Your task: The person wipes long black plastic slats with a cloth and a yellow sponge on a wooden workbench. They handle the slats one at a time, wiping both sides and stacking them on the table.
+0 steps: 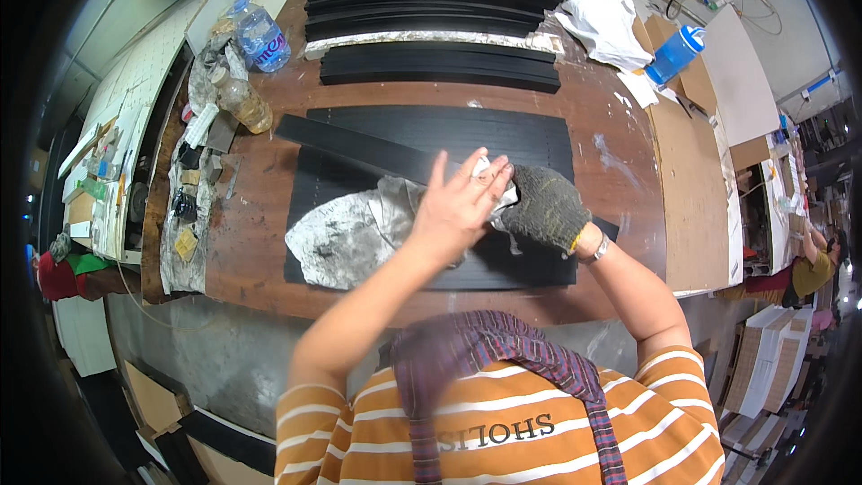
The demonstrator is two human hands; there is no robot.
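Black strip [359,148], long and narrow, lies slantwise across the black panel [539,139] on the brown worktop [269,189], its long axis running from upper left down to lower right, passing under both hands. The gloved right hand [543,207] clutches a stained rag [359,229] on the strip. The bare left hand [458,202], fingers spread and holding nothing, touches the wad just left of the glove.

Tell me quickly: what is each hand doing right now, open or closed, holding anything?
Left hand: bare, open, fingers spread, resting against the white rag.
Right hand: in a dark knitted glove, closed on the white rag, over the black strip.
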